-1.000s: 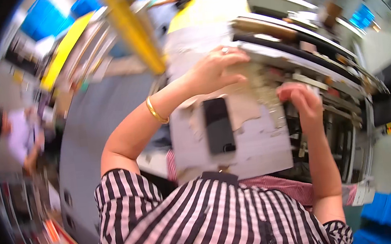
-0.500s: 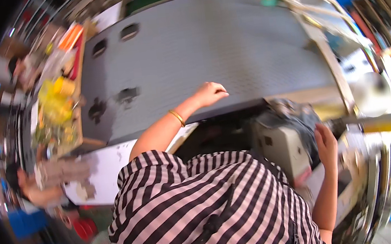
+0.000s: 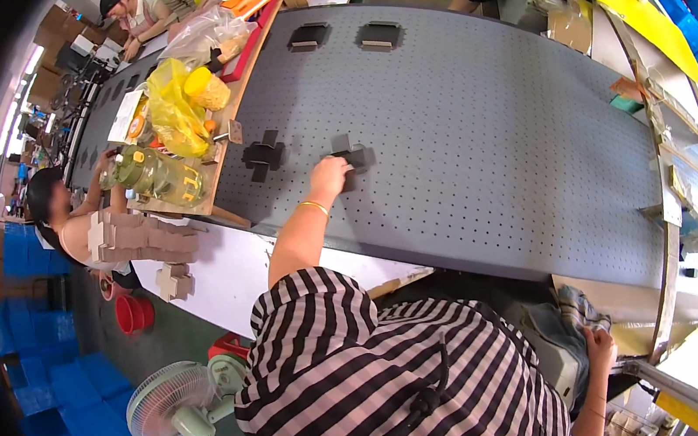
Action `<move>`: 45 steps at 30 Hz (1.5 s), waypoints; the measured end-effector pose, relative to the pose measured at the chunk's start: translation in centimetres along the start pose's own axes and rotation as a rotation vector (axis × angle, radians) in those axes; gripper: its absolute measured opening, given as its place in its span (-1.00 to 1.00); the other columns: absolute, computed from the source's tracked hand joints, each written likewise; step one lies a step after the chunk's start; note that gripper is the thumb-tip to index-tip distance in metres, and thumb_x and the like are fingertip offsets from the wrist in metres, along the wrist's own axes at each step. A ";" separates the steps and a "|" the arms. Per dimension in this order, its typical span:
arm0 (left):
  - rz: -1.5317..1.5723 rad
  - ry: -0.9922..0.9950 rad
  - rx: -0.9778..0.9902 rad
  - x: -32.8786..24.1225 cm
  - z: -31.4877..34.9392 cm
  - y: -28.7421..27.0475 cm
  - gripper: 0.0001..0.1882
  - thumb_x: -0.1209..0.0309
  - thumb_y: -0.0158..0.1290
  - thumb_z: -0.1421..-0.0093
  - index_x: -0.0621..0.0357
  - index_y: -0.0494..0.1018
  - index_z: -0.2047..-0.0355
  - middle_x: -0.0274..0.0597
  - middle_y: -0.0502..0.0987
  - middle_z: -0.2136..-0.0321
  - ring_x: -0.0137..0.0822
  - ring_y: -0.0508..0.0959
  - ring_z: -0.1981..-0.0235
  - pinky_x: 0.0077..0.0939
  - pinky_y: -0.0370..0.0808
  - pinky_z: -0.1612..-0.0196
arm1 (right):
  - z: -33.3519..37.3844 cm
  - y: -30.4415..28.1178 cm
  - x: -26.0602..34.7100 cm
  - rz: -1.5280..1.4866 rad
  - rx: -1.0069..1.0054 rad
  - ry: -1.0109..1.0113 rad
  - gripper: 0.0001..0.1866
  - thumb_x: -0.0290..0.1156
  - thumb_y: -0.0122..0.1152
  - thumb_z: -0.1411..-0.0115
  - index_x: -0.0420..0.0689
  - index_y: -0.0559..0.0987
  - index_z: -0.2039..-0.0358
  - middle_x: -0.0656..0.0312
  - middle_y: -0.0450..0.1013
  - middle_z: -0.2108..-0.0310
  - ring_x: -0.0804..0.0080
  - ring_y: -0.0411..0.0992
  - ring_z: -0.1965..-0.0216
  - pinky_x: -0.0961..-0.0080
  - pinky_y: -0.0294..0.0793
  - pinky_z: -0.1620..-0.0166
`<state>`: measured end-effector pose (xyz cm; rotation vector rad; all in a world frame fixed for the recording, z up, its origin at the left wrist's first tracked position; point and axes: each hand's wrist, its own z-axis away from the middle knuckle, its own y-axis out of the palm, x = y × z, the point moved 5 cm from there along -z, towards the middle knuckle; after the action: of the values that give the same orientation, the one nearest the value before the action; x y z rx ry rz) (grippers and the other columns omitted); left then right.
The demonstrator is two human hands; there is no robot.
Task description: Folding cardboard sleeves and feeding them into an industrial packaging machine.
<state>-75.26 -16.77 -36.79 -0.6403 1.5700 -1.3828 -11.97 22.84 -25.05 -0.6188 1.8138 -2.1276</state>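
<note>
With left grip (image 3: 330, 179) curled nearly closed, meets the left side of a dark flat piece (image 3: 357, 159) on grey perforated tabletop (image 3: 480, 139); cannot tell whether pinched. With right grip (image 3: 601, 351) half curled, rests by bunched grey cloth (image 3: 578, 307); cannot tell whether held. Can see second dark piece (image 3: 264, 156), cross-shaped, near on the left.

pale-green fan (image 3: 166, 405) | red bucket (image 3: 134, 313) | yellow plastic bag (image 3: 174, 109)
</note>
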 end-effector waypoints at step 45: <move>0.673 1.963 1.380 -89.9 77.9 -2.4 -0.45 0.48 0.25 -0.12 0.19 0.33 -0.11 -0.16 0.55 0.09 -0.42 0.55 0.12 -0.53 0.49 0.04 | 44.7 -20.3 -43.4 -0.849 -0.818 0.379 -0.30 -0.14 0.43 -0.07 -0.25 0.39 -0.11 0.16 0.50 0.22 0.47 0.44 0.23 0.53 0.45 0.15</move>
<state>32.47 21.61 -4.10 2.4015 1.0310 -1.9149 48.93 8.27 -5.78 -1.4594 3.0848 -1.9024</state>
